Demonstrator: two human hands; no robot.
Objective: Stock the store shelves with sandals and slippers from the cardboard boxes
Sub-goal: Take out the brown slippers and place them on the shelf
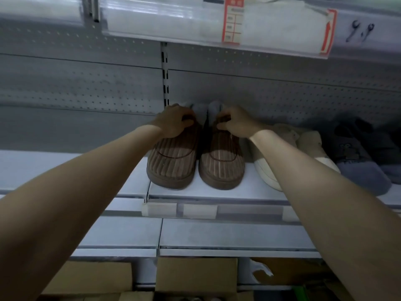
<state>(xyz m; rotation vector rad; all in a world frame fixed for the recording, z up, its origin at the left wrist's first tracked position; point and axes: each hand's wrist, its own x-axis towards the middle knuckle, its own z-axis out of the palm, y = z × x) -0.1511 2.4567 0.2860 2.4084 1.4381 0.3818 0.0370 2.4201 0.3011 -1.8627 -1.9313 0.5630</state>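
Two brown corduroy slippers with grey fleece lining stand side by side on the white shelf, toes toward me. My left hand grips the left brown slipper at its opening, fingers curled over the top edge. The right brown slipper is held the same way by my right hand, thumb on the upper. Both heels sit near the perforated back panel.
A beige and cream slipper pair and grey-blue fluffy slippers sit to the right on the same shelf. An upper shelf with a red price tag hangs overhead. Cardboard boxes lie below. The shelf section left of the brown slippers holds nothing.
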